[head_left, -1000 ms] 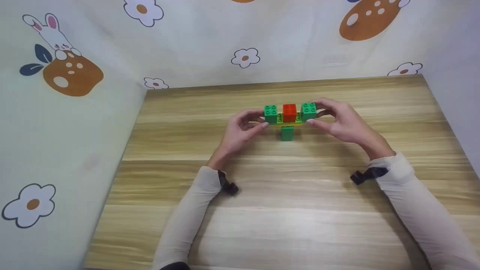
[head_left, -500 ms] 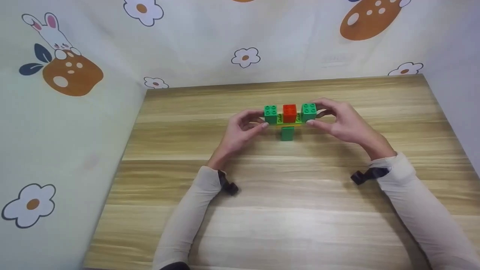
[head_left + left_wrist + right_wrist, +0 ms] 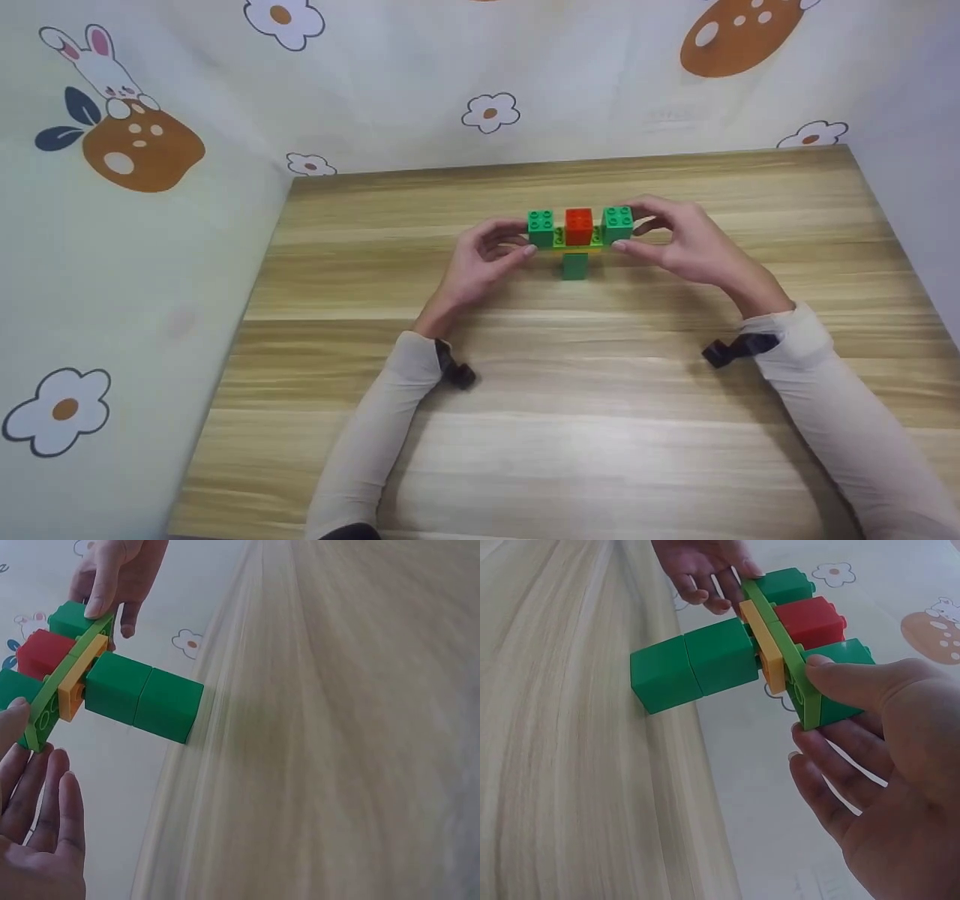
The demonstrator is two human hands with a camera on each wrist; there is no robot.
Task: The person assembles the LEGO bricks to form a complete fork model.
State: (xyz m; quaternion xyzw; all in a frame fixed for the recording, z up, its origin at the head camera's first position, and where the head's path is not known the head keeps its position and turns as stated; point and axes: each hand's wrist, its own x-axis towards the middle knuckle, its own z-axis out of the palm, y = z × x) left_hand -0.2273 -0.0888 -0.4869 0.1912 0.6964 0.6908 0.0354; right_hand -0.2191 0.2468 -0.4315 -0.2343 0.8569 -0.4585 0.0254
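A T-shaped assembly of toy building bricks is between both hands. Its stem is two stacked green bricks (image 3: 694, 666), with a yellow-orange plate (image 3: 763, 645) above them. A thin gap with studs shows between plate and stem in the right wrist view. Across the top runs a light green plate (image 3: 52, 694), bearing a red brick (image 3: 579, 227) between a left green brick (image 3: 541, 228) and a right green brick (image 3: 618, 223). My left hand (image 3: 480, 259) pinches the left end between thumb and fingers. My right hand (image 3: 686, 244) grips the right end likewise.
A wood-grain table (image 3: 540, 390) lies under the assembly. Behind it and to the left rise walls (image 3: 390, 97) with printed flowers and a rabbit. Black camera mounts (image 3: 739, 350) are strapped at both wrists, over light sleeves.
Both hands keep their grip almost unmoved. In the head view, the gap between the yellow-orange plate and the green stem looks slightly narrower. The head view has shifted a little.
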